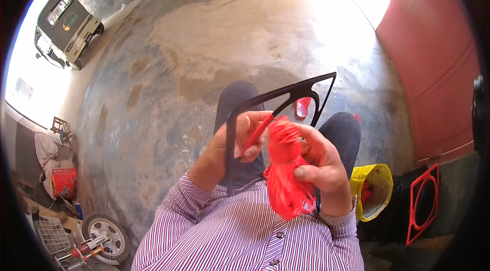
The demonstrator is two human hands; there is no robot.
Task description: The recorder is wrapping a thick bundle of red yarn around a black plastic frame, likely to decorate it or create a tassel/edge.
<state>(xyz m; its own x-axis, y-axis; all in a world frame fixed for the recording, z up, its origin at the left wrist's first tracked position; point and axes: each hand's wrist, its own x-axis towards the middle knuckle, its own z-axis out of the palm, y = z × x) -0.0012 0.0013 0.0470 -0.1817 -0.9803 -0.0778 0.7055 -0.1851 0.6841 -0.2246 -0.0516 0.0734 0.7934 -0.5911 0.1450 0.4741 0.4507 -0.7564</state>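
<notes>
A black, flat frame with a curved inner opening is held up in front of my lap. My left hand grips one of its bars, with fingers bent around it. Red cord is wound in tight coils along that bar, beside my left fingers. Closed around a thick bundle of red cord, my right hand keeps it next to the frame, the thumb pressing its side. The bundle is gathered near its top and hangs loose in loops below. It hides part of my right fingers.
At my right stands a yellow bag with red things inside, beside a red frame and dark stacked pieces. A red door is farther right. A wheel and red box lie left; a three-wheeled vehicle stands far left.
</notes>
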